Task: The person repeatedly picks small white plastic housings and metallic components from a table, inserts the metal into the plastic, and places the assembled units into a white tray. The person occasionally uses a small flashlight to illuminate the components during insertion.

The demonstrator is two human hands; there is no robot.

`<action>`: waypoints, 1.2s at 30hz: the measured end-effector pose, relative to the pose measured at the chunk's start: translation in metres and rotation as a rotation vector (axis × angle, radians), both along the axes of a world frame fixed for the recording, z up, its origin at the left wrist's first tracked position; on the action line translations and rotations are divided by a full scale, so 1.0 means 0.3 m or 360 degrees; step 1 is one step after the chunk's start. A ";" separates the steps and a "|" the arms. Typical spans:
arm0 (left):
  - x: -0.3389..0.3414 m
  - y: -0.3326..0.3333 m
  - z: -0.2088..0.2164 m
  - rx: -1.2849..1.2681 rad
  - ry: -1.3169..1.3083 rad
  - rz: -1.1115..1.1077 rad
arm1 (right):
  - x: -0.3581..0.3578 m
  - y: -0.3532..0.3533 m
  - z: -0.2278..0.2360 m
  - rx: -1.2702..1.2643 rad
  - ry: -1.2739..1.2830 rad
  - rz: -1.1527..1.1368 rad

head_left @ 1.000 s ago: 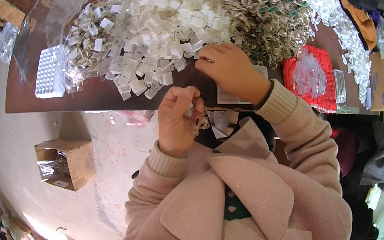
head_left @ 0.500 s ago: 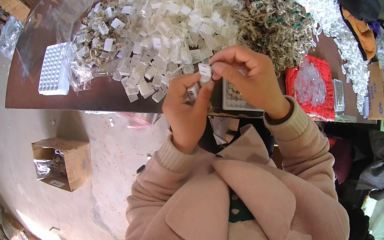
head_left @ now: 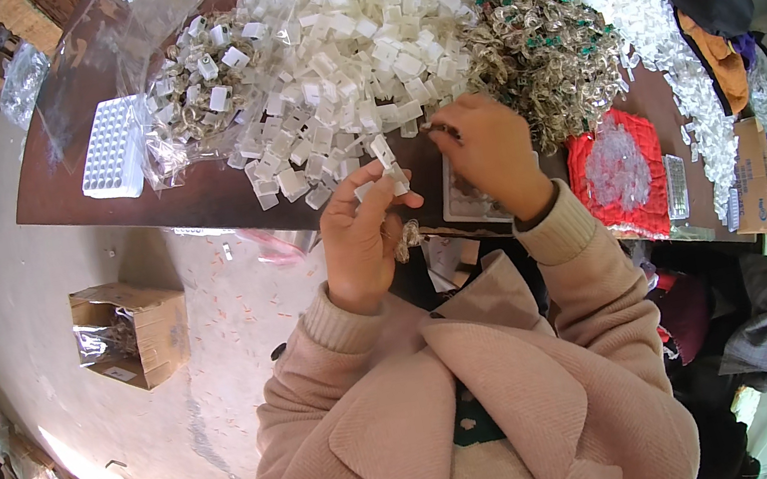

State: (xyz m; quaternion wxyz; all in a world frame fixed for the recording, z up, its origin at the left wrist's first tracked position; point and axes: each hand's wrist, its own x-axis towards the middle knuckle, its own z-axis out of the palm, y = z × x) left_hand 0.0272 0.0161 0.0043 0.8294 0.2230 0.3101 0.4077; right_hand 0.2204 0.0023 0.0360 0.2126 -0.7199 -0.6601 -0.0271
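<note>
My left hand [head_left: 361, 239] pinches a small white plastic piece [head_left: 384, 152] upright between thumb and fingers, just above the table's near edge. My right hand [head_left: 487, 153] is beside it to the right, its fingertips closed on a small dark metal part [head_left: 443, 131]. Both hands hover in front of a big heap of white plastic pieces [head_left: 342, 53]. A pile of tangled metal wire parts [head_left: 540, 51] with green bits lies right behind my right hand.
A white perforated tray [head_left: 109, 151] lies at the brown table's [head_left: 79, 179] left end beside a clear plastic bag [head_left: 178, 101] of parts. A red mesh bag [head_left: 618, 172] sits at the right. An open cardboard box [head_left: 130, 333] stands on the floor.
My right hand left the heap and came to my left hand, then drew back a little to the right with a small metal part. My left hand lifted the white piece slightly.
</note>
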 end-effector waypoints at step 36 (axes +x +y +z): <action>0.055 -0.050 0.142 0.0528 -0.0009 -0.0277 | -0.019 -0.283 0.184 0.0448 0.0686 0.0671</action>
